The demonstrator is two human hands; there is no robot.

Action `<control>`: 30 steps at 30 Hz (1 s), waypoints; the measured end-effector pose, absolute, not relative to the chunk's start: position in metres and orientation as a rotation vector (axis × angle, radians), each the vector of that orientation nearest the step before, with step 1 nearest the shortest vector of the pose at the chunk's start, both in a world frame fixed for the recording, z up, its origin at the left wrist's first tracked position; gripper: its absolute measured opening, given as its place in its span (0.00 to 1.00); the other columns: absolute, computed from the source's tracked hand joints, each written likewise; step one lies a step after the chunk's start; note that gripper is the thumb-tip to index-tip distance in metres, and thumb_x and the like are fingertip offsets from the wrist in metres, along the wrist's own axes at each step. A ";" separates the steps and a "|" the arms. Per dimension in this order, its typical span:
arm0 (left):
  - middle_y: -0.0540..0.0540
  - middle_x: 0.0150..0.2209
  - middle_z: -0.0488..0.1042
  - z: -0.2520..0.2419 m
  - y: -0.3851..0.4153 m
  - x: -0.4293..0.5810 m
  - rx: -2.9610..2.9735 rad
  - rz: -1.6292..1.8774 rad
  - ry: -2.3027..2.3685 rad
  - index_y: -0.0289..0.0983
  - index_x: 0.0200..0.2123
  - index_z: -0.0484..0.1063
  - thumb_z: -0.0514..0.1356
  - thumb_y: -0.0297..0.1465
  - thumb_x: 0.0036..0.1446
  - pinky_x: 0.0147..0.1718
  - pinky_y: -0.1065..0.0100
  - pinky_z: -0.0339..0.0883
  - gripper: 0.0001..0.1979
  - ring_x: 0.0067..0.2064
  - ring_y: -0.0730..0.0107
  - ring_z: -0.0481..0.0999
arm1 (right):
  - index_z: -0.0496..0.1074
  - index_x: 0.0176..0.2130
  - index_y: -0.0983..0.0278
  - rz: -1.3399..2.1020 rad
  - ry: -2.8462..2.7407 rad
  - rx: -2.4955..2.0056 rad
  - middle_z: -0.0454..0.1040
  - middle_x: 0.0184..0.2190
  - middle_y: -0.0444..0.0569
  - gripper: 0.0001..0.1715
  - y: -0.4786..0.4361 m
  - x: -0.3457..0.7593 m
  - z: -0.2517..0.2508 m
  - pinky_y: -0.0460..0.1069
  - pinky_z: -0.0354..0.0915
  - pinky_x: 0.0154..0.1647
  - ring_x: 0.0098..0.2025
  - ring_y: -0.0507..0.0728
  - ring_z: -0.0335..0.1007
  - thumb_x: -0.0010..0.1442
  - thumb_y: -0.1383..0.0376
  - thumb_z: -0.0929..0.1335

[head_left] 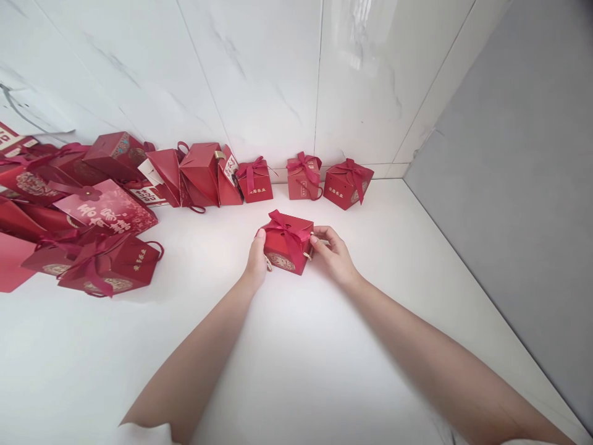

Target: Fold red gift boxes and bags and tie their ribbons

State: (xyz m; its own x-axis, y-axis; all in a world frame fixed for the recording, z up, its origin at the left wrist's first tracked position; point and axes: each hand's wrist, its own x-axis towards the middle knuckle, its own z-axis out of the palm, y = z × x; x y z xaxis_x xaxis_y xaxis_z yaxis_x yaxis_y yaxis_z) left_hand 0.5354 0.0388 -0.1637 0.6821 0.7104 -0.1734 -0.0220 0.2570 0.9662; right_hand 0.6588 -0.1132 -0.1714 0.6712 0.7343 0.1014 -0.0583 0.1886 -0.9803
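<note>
Gripping red ribboned gift box (288, 242) between left hand (256, 259) and right hand (332, 253); box closed, contents hidden.

Tiled room corner, marble walls (259, 74), white counter (296, 371)

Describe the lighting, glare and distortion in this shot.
Head view: bright, even light; a glare patch on the tiled wall; only faint shadows on the white table around the red box held between left hand and right hand; wide-angle stretch at the edges; no blur.
</note>
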 end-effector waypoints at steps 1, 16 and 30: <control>0.51 0.18 0.65 -0.163 0.038 0.536 1.242 0.576 0.728 0.41 0.28 0.64 0.56 0.63 0.52 0.13 0.68 0.43 0.30 0.16 0.73 0.59 | 0.71 0.46 0.59 0.619 -0.651 -1.269 0.75 0.45 0.48 0.22 -0.113 0.659 -0.171 0.52 0.71 0.38 0.36 0.55 0.70 0.60 0.47 0.71; 0.41 0.56 0.72 -0.159 0.036 0.533 1.548 1.080 0.677 0.45 0.59 0.63 0.56 0.55 0.61 0.36 0.66 0.73 0.30 0.42 0.65 0.78 | 0.73 0.42 0.59 0.587 -0.603 -1.256 0.75 0.39 0.47 0.19 -0.114 0.658 -0.169 0.53 0.70 0.37 0.36 0.56 0.71 0.59 0.48 0.71; 0.39 0.64 0.67 -0.077 0.044 0.515 2.330 0.635 0.506 0.40 0.62 0.65 0.51 0.54 0.64 0.66 0.49 0.53 0.32 0.67 0.51 0.62 | 0.71 0.42 0.59 0.502 -0.474 -1.383 0.75 0.31 0.46 0.18 -0.112 0.659 -0.171 0.53 0.67 0.38 0.36 0.58 0.74 0.58 0.51 0.69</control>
State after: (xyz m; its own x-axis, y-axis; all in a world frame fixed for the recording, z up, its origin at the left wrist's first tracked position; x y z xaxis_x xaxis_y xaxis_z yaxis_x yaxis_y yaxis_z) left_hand 0.5153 0.0435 -0.0775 0.8071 0.5057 0.3046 0.1843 -0.7060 0.6838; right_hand 0.6591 -0.1120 -0.1708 0.8057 0.5918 0.0231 -0.0574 0.1169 -0.9915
